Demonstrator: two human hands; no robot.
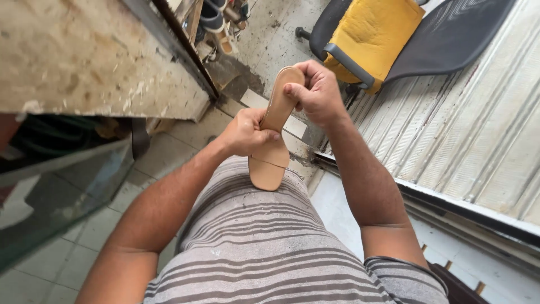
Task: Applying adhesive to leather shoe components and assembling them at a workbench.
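I hold a flat tan shoe sole upright in front of my striped shirt. My left hand grips its narrow middle from the left side. My right hand pinches the far rounded end between thumb and fingers. The near, wider end of the sole rests against my belly. Both hands are closed on the sole, and parts of its edges are hidden under my fingers.
A worn workbench top fills the upper left, with shoes on a shelf behind it. A dark office chair with a yellow cushion stands ahead. A corrugated metal shutter runs along the right. Tiled floor lies below.
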